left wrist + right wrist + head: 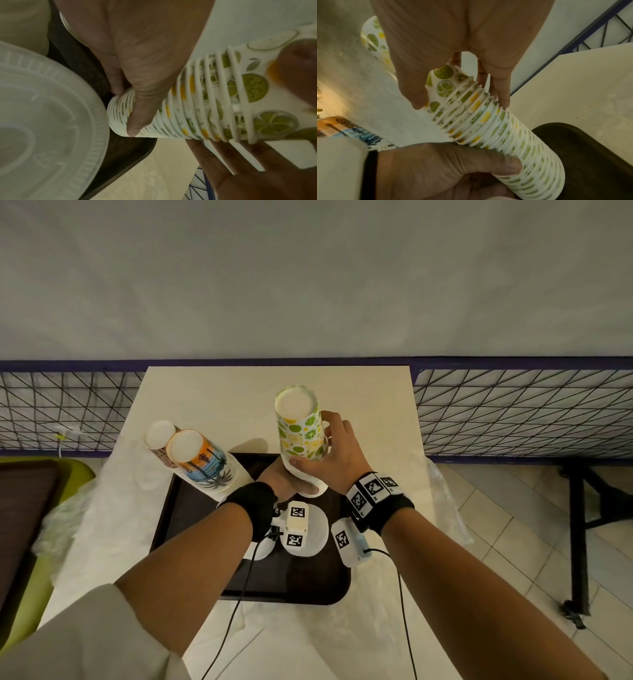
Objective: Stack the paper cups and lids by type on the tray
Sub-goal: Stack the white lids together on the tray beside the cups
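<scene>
A tall stack of nested paper cups with a lime-and-lemon print [299, 436] stands mouth-down near the far right corner of the dark, rounded-corner tray [191, 546], its smooth white base facing up and its many rolled white rims forming tight ribs down the lower part. The right hand [337, 453] wraps the stack about midway: the thumb [418, 93] presses the printed wall on one side, the fingers [502, 94] curl along the ribbed rims on the other. The left hand [279, 479] grips the bottom of the same stack, thumb [137, 119] laid across the lowest rims and a finger curled behind them, just above the tray floor. Near the tray's far left corner leans a second stack of cups with an orange and blue palm print [202, 460], and a third stack with a dotted pattern [160, 440] stands just behind it. Ridged, translucent white plastic lids [51, 121] lie flat on the tray toward its near edge. The tray rests on a pale table [239, 392].
</scene>
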`<action>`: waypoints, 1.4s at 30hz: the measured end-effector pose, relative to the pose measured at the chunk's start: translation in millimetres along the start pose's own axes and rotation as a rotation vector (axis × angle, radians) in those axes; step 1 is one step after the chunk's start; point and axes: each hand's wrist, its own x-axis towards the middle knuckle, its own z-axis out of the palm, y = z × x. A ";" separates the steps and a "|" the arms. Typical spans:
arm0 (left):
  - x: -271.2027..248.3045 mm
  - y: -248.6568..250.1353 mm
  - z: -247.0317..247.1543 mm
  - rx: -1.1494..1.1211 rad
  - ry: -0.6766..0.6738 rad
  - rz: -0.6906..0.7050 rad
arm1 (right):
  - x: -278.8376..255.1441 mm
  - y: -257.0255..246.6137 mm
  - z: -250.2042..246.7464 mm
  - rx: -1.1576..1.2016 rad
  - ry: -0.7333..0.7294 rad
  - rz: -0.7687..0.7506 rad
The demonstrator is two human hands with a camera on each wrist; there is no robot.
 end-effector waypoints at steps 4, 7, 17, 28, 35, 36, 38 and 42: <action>-1.9 4.3 2.6 0.083 0.009 -0.035 | -3.6 -0.6 1.7 -0.002 -0.009 -0.004; -1.2 -0.8 1.8 0.081 0.031 -0.052 | -7.2 -0.8 2.8 -0.007 -0.013 0.002; -37.7 25.2 -23.0 0.392 0.106 -0.078 | -22.6 -11.4 -6.8 -0.001 -0.054 0.065; -159.3 62.9 -75.1 0.419 0.070 0.287 | -86.1 -61.4 -47.3 0.009 0.427 -0.126; -215.6 76.1 -144.0 0.366 0.371 0.702 | -109.9 -128.4 -7.6 0.003 0.448 -0.340; -215.2 72.4 -157.8 0.374 0.433 0.732 | -110.8 -135.0 4.3 0.000 0.414 -0.358; -207.4 58.8 -185.8 0.388 0.548 0.721 | -109.7 -143.3 30.4 -0.029 0.319 -0.344; -175.2 24.1 -224.0 0.490 0.529 0.482 | -93.6 -142.1 76.6 -0.082 0.162 -0.244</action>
